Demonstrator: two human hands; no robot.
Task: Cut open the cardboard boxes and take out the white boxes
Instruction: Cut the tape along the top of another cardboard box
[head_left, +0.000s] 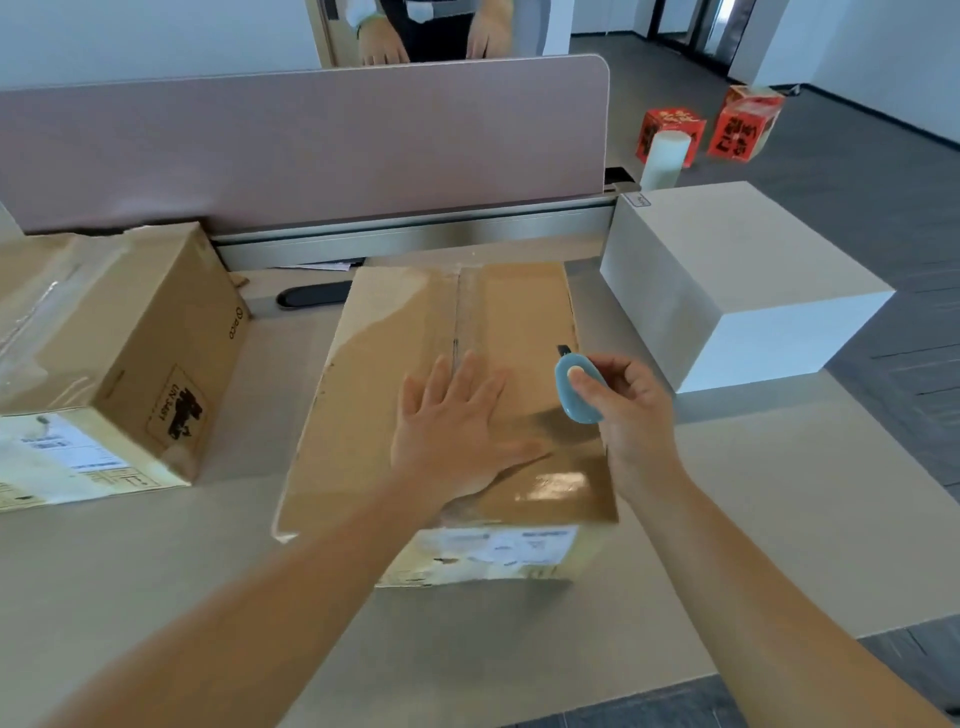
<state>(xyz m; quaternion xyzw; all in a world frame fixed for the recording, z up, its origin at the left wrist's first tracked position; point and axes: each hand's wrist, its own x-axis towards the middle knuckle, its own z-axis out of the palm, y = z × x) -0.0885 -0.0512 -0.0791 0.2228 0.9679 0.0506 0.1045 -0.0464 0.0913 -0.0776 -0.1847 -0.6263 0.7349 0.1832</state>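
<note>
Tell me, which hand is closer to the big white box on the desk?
Right. The right hand, gripping the blue cutter, hovers just beside the white box. The left hand lies flat on the middle cardboard box, farther away.

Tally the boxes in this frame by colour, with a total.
Brown cardboard boxes: 2, middle one, left one
White boxes: 1
Red boxes: 2, on the floor
Total: 5

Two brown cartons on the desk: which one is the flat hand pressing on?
The middle cardboard box: the left hand lies flat on its taped top, beside the right hand holding the blue cutter. The left-edge cardboard box is untouched.
</note>
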